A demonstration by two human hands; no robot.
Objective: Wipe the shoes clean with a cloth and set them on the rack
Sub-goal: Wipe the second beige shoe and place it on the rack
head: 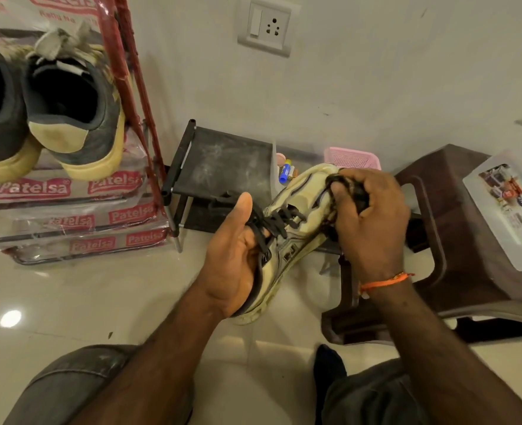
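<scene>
1. Glossy tile floor [69, 302], white wall behind.
2. Your left hand [238, 256] grips the cream sneaker [296, 228] at its heel end, thumb up.
3. Your right hand [373, 216] is curled around a dark cloth [350, 187], pressed on the toe.
4. Black rack [223, 161] just beyond both hands; brown stool [456, 240] right of your right hand.

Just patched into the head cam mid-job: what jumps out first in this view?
Centre frame, a dirty cream sneaker with black laces is held up off the floor: the left hand grips its heel end while the right hand presses a dark cloth against its toe end. At upper left, a pair of grey sneakers with yellowed soles sits on a rack shelf, heels toward the camera. A brown plastic stool stands at right.
</scene>
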